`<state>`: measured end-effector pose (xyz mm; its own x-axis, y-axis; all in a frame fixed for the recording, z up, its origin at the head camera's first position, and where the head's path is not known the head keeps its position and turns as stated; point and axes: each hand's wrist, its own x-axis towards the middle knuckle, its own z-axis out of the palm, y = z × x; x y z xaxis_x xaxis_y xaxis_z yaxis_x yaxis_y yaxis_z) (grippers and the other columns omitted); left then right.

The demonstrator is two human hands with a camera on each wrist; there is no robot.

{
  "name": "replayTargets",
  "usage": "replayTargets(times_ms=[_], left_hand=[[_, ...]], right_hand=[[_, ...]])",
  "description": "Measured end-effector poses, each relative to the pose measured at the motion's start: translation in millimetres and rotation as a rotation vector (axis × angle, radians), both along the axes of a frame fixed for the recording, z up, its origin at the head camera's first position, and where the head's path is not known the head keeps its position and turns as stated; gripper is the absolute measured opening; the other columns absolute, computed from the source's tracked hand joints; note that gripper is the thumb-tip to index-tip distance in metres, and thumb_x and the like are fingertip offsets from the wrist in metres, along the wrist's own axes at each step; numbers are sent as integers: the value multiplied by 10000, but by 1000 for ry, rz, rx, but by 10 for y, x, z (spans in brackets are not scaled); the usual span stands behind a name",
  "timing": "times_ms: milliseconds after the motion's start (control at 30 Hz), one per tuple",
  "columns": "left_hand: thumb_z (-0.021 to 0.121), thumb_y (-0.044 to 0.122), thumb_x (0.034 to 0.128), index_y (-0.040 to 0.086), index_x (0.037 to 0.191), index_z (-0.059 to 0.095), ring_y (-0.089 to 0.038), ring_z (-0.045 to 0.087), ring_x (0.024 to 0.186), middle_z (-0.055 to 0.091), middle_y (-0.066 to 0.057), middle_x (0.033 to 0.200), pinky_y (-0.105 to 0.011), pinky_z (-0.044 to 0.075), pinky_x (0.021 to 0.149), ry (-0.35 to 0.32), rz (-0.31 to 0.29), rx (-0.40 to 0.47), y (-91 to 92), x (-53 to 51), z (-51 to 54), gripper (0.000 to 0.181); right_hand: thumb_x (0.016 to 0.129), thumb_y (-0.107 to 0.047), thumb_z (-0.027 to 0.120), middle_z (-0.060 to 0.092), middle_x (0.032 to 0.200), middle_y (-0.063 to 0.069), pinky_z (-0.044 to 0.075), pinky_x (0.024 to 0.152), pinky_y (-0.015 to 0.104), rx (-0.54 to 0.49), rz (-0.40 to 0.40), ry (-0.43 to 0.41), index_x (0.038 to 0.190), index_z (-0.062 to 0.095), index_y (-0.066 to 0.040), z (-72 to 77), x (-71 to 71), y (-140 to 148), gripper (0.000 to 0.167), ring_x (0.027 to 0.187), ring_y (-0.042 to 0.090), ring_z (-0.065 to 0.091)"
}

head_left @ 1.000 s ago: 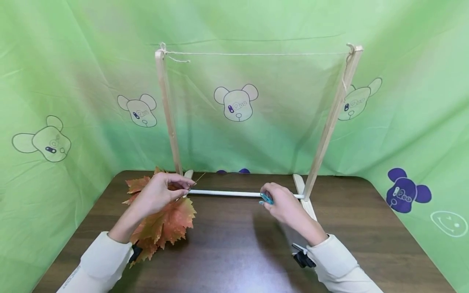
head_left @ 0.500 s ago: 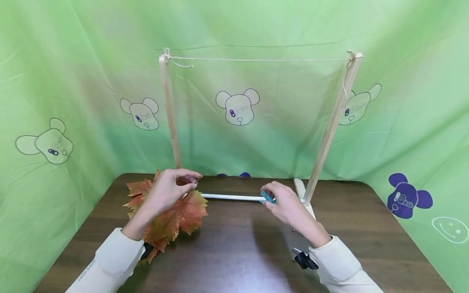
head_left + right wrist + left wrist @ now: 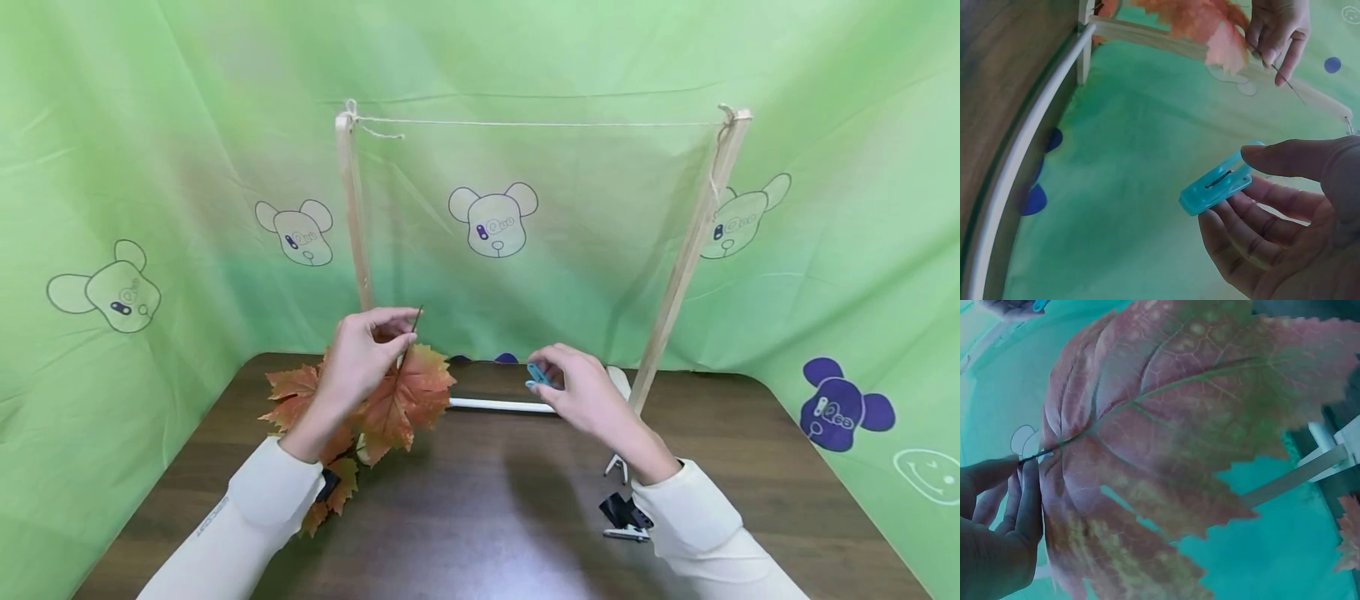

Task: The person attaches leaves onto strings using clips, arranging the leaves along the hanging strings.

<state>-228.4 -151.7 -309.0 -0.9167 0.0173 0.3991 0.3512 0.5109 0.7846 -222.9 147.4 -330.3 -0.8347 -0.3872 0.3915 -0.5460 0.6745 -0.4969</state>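
Note:
My left hand (image 3: 358, 358) pinches the thin dark stem of an orange-red maple leaf (image 3: 408, 398) between thumb and fingers, and the leaf hangs below the fingertips. In the left wrist view the leaf (image 3: 1147, 412) fills most of the picture beside the hand (image 3: 997, 519). My right hand (image 3: 587, 392) holds a small blue clothespin (image 3: 537, 375). The right wrist view shows that clothespin (image 3: 1216, 187) between the thumb and fingers of the right hand (image 3: 1285, 219). Both hands are in the air, below the string (image 3: 525, 124) tied between two wooden posts.
More maple leaves (image 3: 292, 392) lie at the left on the brown table (image 3: 465, 508). A white rod (image 3: 498, 406) joins the bottoms of the left post (image 3: 352, 200) and right post (image 3: 690, 250). Black and silver items (image 3: 626, 510) show by the right sleeve. Green printed cloth (image 3: 480, 50) hangs behind.
My left hand has moved up and to the right, lifting the leaf by its stem. The right hand has risen slightly, still holding the clothespin.

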Motion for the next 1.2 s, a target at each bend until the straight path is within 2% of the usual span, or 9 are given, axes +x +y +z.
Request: replayTargets(times_ms=[133,233,500,667,933,1200], left_hand=[[739,32,958,144,1246,784,-228,764,921,786,-105,1007,-207,556,725,23,26,41,28,-15,77,312],[739,27,956,133,1249,781,-245,776,915,778,-117,1011,-187,547,704,45,32,59,40,-33,108,314],[754,14,940,79,1219,787,-270,766,851,781,-154,1003,-142,516,666,146,59,85,72,-106,189,288],[755,32,948,114,1220,792,-254,771,849,778,-129,1007,-162,506,640,167,66,92,96,-139,263,287],[754,-20,928,83,1200,796,-291,757,816,766,-157,989,-166,433,556,191,68,171,100,-193,365,295],[744,-44,922,50,1192,794,-312,768,813,764,-188,976,-127,521,643,257,78,200,94,-260,478,290]], right_hand=[[897,7,764,698,959,81,578,776,357,-22,11,-5,1124,725,13,66,-9,-21,230,863,196,665],[898,16,758,695,961,89,589,800,404,-34,17,-10,1128,720,20,99,-14,-31,234,879,210,668],[899,18,740,693,972,102,610,828,446,-55,21,-4,1152,717,24,160,-41,-50,255,905,233,684],[903,25,738,687,991,117,614,841,434,-64,24,11,1184,713,28,190,-57,-80,283,934,258,687],[905,36,740,690,1016,132,607,870,456,-85,45,46,1197,707,32,260,-104,-175,293,961,286,689],[928,50,718,691,1049,158,612,899,482,-147,46,30,1226,691,46,333,-162,-239,299,987,302,682]])
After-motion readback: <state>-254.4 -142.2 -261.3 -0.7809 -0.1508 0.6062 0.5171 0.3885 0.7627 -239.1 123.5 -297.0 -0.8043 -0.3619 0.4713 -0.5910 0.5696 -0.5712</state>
